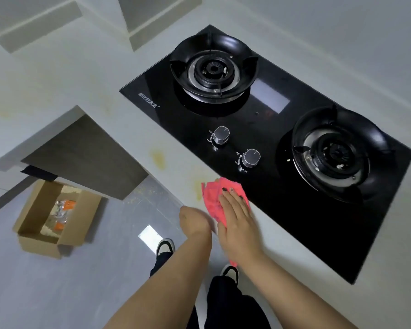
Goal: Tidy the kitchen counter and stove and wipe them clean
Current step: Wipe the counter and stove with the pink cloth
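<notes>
Black glass gas hob (294,210) set in the pale worktop (93,91); white brand lettering at its near-left corner, too small to read. 2 burners, each in a black pan support; 2 metal knobs (221,134) between them, ringed by tiny unreadable marks. Right hand (237,222) lies flat, palm down, fingers (226,198) straight and close together, pressing a pink cloth (214,200) onto the worktop edge, the cloth's far corner overlapping the hob's front rim. Left hand (193,220) sits at the worktop edge just beside the cloth; fingers curl under, grip cannot be told. Yellowish stains near cloth. 1 open cardboard box (57,214) on the floor
</notes>
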Motion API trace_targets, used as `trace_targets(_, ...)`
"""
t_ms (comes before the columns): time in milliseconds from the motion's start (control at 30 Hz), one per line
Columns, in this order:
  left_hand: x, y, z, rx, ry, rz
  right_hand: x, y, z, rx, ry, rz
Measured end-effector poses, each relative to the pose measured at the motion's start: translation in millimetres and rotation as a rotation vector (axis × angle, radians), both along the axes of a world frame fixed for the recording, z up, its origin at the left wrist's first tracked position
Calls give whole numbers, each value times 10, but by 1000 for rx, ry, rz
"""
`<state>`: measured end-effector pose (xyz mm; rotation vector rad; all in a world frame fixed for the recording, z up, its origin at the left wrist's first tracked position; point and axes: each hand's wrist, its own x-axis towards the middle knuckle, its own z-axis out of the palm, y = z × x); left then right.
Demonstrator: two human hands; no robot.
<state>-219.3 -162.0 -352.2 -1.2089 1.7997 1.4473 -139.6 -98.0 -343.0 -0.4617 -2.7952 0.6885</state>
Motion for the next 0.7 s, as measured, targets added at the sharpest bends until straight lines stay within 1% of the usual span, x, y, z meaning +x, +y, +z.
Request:
trace_targets(33, -34, -92, -105, -14, -11, -120, -76, -72, 7, 9, -10, -30)
trace_targets(100, -86, -191, -255, -10, -19, -239, -224, -186, 52, 15, -41, -73)
trace_targets(167, -182, -308, -222, 34, 10, -266, -431, -292, 94, 15, -66, -99)
trace_targets(233, -369, -413, -185, 61, -6, -207, -663, -381, 113, 12, -85, -108)
trace_targets(300, -614, -489, -151, 73, -26, -184, -852, -451, 113, 19, -91, -121)
trace_targets(400, -830, -462, -29, 48, 21, -204, -947, -476, 123, -8, -82, -134)
trace_targets(467, -868, -372, 44, -10, 27, -212, -882, -450, 147, -51, -66, -151)
trace_targets(533, -809, -311, 112, -13, -65, -173, -712, -401, 166, -75, -70, -191)
trace_targets(567, -771, -278, 52, -29, -79, -176, -573, -377, 171, -77, -79, -232)
trace_targets(633, -730, -256, 11, 35, -23, -148, -221, -328, 174, -76, -99, -320)
trace_targets(667, -753, -237, -50, 37, -24, -156, -44, -309, 176, -74, -103, -365)
trace_targets(700, -757, -220, -121, 57, -41, -101, 117, -293, 178, -69, -104, -412)
